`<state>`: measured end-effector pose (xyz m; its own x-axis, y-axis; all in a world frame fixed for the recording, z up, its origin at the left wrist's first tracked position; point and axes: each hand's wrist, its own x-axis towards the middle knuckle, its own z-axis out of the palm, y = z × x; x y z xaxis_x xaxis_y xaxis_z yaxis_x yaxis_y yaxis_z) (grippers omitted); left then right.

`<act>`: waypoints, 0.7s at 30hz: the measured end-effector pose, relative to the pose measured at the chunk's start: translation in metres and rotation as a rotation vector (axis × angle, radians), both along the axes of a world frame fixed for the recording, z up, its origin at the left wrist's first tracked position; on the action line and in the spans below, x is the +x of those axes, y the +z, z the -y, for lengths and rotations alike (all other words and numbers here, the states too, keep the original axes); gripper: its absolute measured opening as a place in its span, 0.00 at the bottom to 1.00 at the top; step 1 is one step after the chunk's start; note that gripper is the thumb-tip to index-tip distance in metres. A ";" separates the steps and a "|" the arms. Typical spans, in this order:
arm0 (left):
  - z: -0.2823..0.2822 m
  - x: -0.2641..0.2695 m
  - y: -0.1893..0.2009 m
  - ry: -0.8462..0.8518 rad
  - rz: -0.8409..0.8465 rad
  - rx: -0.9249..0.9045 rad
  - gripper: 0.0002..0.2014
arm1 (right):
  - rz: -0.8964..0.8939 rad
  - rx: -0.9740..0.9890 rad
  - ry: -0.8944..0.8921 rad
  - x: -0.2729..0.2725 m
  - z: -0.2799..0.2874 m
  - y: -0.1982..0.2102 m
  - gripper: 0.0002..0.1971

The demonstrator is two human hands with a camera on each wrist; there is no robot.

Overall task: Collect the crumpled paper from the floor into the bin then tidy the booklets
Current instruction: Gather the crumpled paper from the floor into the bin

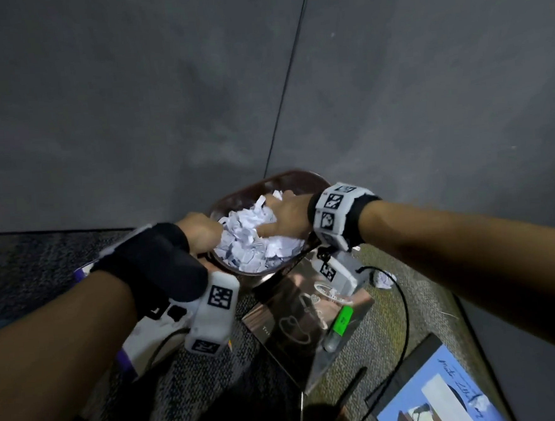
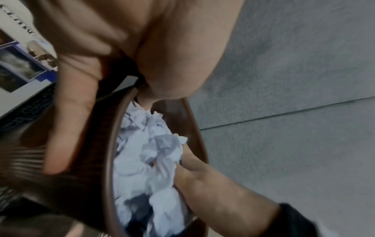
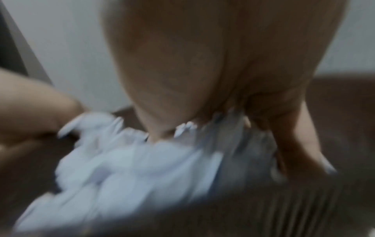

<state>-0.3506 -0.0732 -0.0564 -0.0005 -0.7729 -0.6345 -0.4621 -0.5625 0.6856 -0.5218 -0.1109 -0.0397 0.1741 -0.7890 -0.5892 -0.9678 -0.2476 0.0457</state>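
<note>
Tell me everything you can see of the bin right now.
The bin is a dark brown, round, slatted basket that looks like plastic, standing on the carpet by the grey wall. It is filled to near the rim with crumpled white paper. The left hand grips its near rim; the right hand presses down on the paper inside.
</note>
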 end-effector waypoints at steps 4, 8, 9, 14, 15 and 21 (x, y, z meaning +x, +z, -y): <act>0.003 0.010 0.019 0.052 -0.055 -0.030 0.13 | 0.055 -0.028 0.046 -0.006 0.006 0.037 0.44; 0.009 0.021 0.027 0.080 -0.113 0.037 0.11 | 0.080 -0.146 0.096 0.000 0.002 0.054 0.42; 0.009 0.022 0.028 0.092 -0.117 0.048 0.11 | 0.092 -0.172 0.103 0.001 0.002 0.056 0.41; 0.004 0.022 0.033 0.096 -0.056 0.044 0.14 | 0.159 -0.212 0.098 0.003 0.001 0.053 0.38; 0.002 0.022 0.032 0.108 -0.053 0.049 0.14 | 0.164 -0.216 0.097 0.003 0.002 0.051 0.37; -0.001 0.025 0.029 0.091 0.055 -0.057 0.19 | 0.231 -0.259 0.093 -0.003 0.004 0.045 0.39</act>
